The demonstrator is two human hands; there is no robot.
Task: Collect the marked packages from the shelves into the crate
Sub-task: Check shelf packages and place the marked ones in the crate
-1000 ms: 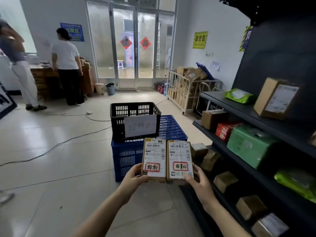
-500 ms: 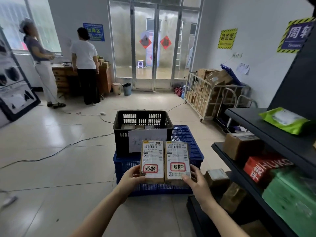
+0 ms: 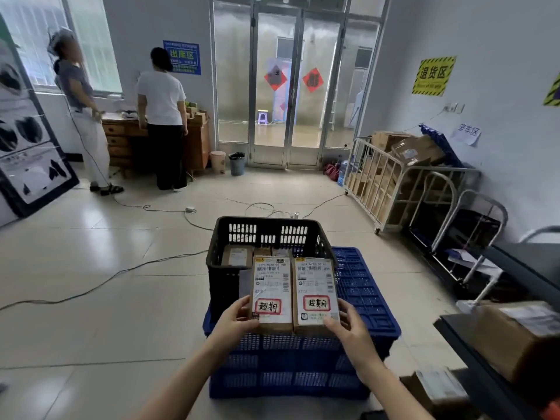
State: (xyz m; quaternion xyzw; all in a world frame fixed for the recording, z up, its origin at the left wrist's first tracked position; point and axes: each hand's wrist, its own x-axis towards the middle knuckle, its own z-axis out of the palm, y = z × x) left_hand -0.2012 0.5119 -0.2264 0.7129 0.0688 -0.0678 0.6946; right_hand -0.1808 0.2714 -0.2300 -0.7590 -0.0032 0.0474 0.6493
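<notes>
Two small cardboard packages with white labels and red-framed handwritten marks are held side by side in front of me. My left hand grips the left package at its lower left edge. My right hand grips the right package at its lower right corner. Both packages hover over the near rim of the black crate, which stands on an upturned blue crate. Inside the black crate lie a few other cardboard parcels.
Dark shelves with cardboard boxes stand at the right. A metal cage trolley full of boxes is by the right wall. Cables trail across the tiled floor. Two people stand at a wooden desk far left.
I have moved closer to the black crate, and the two packages now reach over its near rim. The shelves have slid further out to the right of the view.
</notes>
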